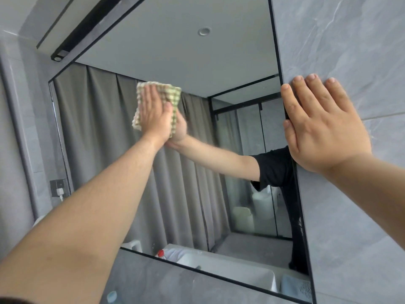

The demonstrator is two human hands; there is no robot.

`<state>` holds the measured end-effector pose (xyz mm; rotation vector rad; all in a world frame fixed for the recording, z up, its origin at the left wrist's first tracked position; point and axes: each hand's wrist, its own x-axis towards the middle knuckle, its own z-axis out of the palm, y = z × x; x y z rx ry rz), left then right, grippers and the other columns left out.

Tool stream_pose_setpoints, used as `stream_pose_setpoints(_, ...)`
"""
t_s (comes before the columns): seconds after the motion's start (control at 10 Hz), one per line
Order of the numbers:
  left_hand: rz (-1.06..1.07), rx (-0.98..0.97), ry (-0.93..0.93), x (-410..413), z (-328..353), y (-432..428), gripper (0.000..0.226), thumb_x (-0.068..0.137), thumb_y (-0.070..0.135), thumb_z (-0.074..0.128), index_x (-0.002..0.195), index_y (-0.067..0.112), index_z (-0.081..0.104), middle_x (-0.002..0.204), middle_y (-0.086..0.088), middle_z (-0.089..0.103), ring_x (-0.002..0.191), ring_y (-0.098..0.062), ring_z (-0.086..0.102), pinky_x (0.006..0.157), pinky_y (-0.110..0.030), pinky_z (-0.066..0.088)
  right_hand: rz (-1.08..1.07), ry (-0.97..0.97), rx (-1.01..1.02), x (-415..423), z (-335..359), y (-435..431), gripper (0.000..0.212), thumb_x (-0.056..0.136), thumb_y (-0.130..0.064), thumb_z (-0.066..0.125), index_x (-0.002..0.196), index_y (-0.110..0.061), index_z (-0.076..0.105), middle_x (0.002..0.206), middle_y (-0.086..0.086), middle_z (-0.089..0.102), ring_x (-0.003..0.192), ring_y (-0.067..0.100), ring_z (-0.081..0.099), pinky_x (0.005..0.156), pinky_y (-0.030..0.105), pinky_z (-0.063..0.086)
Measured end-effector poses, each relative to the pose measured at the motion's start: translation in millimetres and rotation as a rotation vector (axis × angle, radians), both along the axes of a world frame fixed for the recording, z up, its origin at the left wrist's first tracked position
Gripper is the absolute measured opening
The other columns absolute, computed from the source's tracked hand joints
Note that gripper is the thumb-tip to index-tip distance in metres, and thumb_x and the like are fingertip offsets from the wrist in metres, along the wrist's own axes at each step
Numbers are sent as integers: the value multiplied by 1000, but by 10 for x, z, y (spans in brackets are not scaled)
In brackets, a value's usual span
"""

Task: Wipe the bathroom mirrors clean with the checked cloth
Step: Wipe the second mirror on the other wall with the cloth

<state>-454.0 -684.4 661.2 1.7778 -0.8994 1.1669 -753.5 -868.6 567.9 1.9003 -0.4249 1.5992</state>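
- Left hand [153, 110] lies flat, fingers straight and together, pressing the cloth [168, 99] against the mirror [114, 150] in its upper left part.
- Right hand [322, 123] rests open and spread on the mirror's right edge, fingertips over the grey wall tile [350, 51], apparently bracing the body; it holds nothing.
- Cloth: green-and-cream check, folded to a pad a little larger than the palm, its edges showing above, left and right of the hand. It looks soft, light and limp, so I judge it works best pinned under a flat palm, as now; a pinch at one corner would let it flop and slide.
- Mirror: a large pane in a thin dark frame, set between grey tiled walls. It is hard, smooth and fragile, so broad even pressure suits it better than force at one point. I can see no plain streaks or spots on the glass.
- Reflection shows grey curtains, a glass shower screen and a white basin with a red-capped bottle near it.
- Far left on the wall sits a socket [58, 187] with a white plug.
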Motion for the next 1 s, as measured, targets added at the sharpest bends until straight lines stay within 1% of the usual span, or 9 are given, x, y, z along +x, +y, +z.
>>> stream_pose_setpoints(0.1,-11,-82,155,213,-104,133,64,106,29,29,158,7,-1,167,-9,-7,153,-19,-9,124,-36,-7,0,-1,-6,4,4,-1,59,101,-30,27,152,-1,28,153,25,35,143,43,30,121,53,13)
stream_pose_setpoints(0.3,0,-35,107,110,-779,98,70,98,34,24,157,3,-1,166,-11,-6,153,-20,-7,123,-32,-9,-5,19,1,-1,6,5,60,101,-31,26,153,-1,25,154,25,34,144,43,28,121,54,12)
stream_pose_setpoints(0.4,-6,76,-41,-22,-1453,38,70,97,36,18,156,1,3,166,-14,-2,154,-22,-4,125,-37,-4,-1,17,6,-6,4,6,61,100,-31,26,153,-1,25,154,26,33,144,44,27,121,54,11)
stream_pose_setpoints(0.5,-33,217,-176,-207,-2267,-10,65,104,38,12,158,5,-3,166,-14,-8,154,-27,-4,125,-41,-1,1,14,4,-7,7,4,61,100,-31,26,153,-1,25,154,25,33,144,43,27,121,53,11)
stream_pose_setpoints(0.6,-43,374,-363,-340,-3028,-9,67,103,37,15,158,6,-5,167,-13,-6,153,-31,3,124,-46,6,6,9,-1,-4,5,4,61,100,-31,27,153,-1,25,154,25,33,144,43,27,121,53,11)
stream_pose_setpoints(0.7,-33,490,-534,-359,-3469,-8,68,105,44,18,158,6,2,167,-13,0,153,-32,6,123,-49,7,11,12,0,-10,7,7,61,100,-31,27,153,-1,25,155,26,32,144,43,27,121,53,11)
stream_pose_setpoints(0.8,-40,520,-626,-290,-3425,30,72,103,49,25,159,8,4,167,-11,1,153,-30,8,124,-48,4,4,15,5,-14,8,9,61,100,-32,26,153,-1,24,155,25,32,144,43,26,121,53,10)
stream_pose_setpoints(0.9,-40,612,-773,-190,-2938,56,74,102,52,21,159,11,-5,167,-8,-8,154,-28,0,125,-46,-1,-1,20,5,-9,3,3,61,101,-32,26,153,-2,24,155,25,31,145,43,26,122,53,10)
stream_pose_setpoints(1.0,-10,624,-752,-197,-2145,0,74,102,55,13,157,15,-16,165,-5,-19,153,-26,-10,124,-43,-6,-2,17,2,-5,1,-2,61,101,-32,25,154,-2,24,156,25,31,145,43,25,122,53,10)
